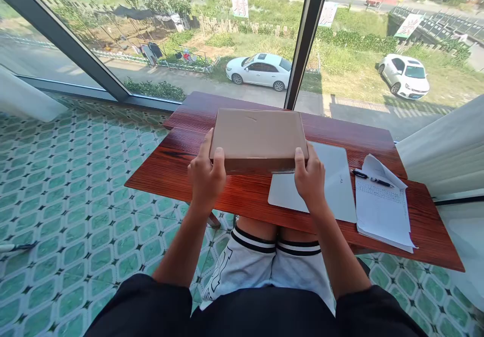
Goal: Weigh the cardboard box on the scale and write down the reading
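A flat brown cardboard box (260, 134) is held up over the table by both hands. My left hand (207, 174) grips its left end, thumb on the near side and the other fingers hidden behind. At the opposite end my right hand (310, 175) holds it in the same way. The box looks closed, with a small mark on its top face. Behind and below the right hand lies a silver laptop (333, 190) with its lid down, partly covered by the box and the hand.
The dark red wooden table (159, 168) stands against a large window. On its right side lie a stack of written paper sheets (381, 211), with a black pen (359, 174) and another pen (381, 181) on or beside it. White curtains (434, 145) hang at the right.
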Demonstrator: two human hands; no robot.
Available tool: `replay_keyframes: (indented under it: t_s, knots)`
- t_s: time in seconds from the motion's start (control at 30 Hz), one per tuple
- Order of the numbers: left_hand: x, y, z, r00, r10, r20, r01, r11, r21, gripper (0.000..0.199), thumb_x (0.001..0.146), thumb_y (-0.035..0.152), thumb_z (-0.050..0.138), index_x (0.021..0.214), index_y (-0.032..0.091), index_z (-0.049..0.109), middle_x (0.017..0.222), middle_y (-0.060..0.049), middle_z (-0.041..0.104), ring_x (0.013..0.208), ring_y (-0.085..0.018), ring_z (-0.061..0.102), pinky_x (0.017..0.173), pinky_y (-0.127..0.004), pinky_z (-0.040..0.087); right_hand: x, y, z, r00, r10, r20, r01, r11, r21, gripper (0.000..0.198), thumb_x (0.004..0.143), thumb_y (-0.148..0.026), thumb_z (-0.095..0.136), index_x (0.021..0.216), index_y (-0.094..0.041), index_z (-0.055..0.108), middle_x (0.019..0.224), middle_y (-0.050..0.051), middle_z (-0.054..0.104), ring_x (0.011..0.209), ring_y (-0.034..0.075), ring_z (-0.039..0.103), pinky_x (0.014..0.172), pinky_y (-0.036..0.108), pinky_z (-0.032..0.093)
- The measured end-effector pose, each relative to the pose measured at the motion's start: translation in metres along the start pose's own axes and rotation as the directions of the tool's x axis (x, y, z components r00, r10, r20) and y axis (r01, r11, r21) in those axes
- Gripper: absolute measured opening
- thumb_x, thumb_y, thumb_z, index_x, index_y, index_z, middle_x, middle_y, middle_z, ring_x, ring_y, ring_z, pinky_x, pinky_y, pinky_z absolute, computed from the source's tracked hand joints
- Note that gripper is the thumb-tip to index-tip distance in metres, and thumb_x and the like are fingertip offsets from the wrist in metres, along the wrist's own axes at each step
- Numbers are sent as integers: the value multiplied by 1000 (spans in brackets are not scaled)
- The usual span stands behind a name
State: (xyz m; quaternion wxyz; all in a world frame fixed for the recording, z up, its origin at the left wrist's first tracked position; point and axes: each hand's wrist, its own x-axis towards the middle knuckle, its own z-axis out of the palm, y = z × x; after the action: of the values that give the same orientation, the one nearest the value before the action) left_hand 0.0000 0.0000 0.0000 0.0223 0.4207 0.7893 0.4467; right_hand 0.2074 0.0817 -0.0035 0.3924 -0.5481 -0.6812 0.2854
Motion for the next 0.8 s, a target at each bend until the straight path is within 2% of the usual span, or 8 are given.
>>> replay_keyframes:
  t_s: [0.27, 0.43, 0.6, 0.8]
  knots:
    - [8, -35, -19, 993, -70, -97, 75, 996, 49, 59, 92, 41, 37, 147, 24, 53, 145, -7, 61, 131, -28, 59, 111, -38, 46, -4, -17, 40, 991, -37, 132, 27, 997, 76, 58, 96, -54, 38, 142, -22, 53, 138, 8, 63, 119, 31, 62, 102, 43, 50]
    - [8, -48, -23, 988, -121, -100, 127, 991, 53, 59, 91, 39, 38, 146, 24, 54, 146, -8, 60, 132, -30, 58, 112, -41, 45, -7, -17, 59, 984, -35, 174, 17, 995, 103, 58, 95, -56, 44, 142, -23, 53, 134, 7, 65, 119, 31, 62, 103, 43, 50]
    - [6, -58, -22, 980, -177, -89, 183, 981, 61, 61, 90, 40, 39, 147, 24, 53, 145, -9, 61, 129, -34, 60, 110, -46, 46, -11, -13, 69, 980, -19, 197, -1, 995, 99, 58, 94, -57, 47, 142, -25, 53, 132, 6, 66, 117, 30, 62, 102, 43, 50]
    - [2, -68, -16, 981, -181, -71, 185, 980, 66, 61, 90, 40, 40, 147, 23, 53, 146, -11, 60, 128, -33, 61, 111, -46, 45, -13, -7, 74, 978, -16, 206, 1, 997, 73, 60, 94, -56, 46, 144, -23, 52, 135, 8, 65, 118, 31, 63, 103, 44, 50]
